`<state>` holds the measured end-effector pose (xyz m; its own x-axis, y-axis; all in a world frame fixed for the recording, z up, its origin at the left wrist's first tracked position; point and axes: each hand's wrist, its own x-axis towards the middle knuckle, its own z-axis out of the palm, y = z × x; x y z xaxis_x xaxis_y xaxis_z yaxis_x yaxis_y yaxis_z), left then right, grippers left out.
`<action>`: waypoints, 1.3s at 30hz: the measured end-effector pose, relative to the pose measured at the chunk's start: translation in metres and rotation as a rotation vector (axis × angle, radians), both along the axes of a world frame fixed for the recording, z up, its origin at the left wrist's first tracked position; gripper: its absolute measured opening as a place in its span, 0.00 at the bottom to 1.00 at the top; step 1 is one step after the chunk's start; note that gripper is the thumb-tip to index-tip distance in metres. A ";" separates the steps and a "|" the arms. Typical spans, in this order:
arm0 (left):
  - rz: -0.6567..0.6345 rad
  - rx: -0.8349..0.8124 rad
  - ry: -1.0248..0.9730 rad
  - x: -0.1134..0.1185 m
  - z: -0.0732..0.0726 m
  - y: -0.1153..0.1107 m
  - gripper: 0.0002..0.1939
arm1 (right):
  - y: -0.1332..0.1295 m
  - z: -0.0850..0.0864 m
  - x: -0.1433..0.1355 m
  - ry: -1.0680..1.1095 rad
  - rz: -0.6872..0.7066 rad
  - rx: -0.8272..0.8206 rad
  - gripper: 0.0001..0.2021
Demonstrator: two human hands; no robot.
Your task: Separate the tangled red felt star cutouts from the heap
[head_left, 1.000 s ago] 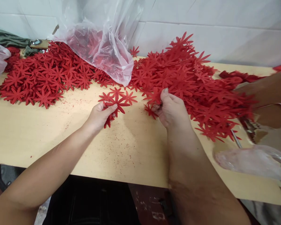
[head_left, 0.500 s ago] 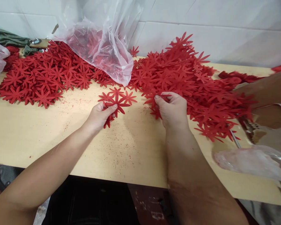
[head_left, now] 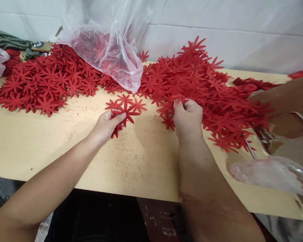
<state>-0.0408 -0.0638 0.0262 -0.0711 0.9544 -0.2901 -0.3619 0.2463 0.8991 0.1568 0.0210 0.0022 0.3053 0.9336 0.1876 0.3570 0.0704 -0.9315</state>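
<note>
My left hand (head_left: 106, 124) pinches a small fanned stack of red star-shaped flower cutouts (head_left: 126, 107) just above the wooden table (head_left: 53, 144). My right hand (head_left: 188, 118) is at the near edge of the big loose pile of red cutouts (head_left: 212, 90), with its fingers closed on one or two cutouts at the pile's rim. A second, flatter pile of the same cutouts (head_left: 45, 82) lies at the far left of the table.
A clear plastic bag (head_left: 111, 50) holding more red cutouts slumps against the white tiled wall between the two piles. Another person's arm (head_left: 288, 97) reaches in at the right edge. A clear plastic wrapper (head_left: 270, 173) lies at the right front. Red crumbs dot the tabletop.
My right hand slid a little to the right and deeper into the big pile's edge, regripping cutouts there. My left hand with its stack stayed where it was.
</note>
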 end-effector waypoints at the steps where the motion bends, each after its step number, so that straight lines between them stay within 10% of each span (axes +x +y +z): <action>1: -0.002 0.001 0.002 0.000 0.000 0.000 0.08 | 0.001 0.000 -0.001 0.046 -0.017 0.001 0.08; 17: -0.009 0.046 0.031 -0.001 -0.007 0.002 0.06 | -0.004 0.014 -0.009 0.138 -0.070 0.015 0.06; 32: -0.058 0.323 0.185 0.001 -0.018 0.001 0.02 | -0.036 0.030 -0.033 0.152 0.721 -0.112 0.13; 39: -0.107 0.274 0.222 0.002 -0.018 0.003 0.03 | -0.040 0.032 -0.036 0.182 0.866 -0.171 0.16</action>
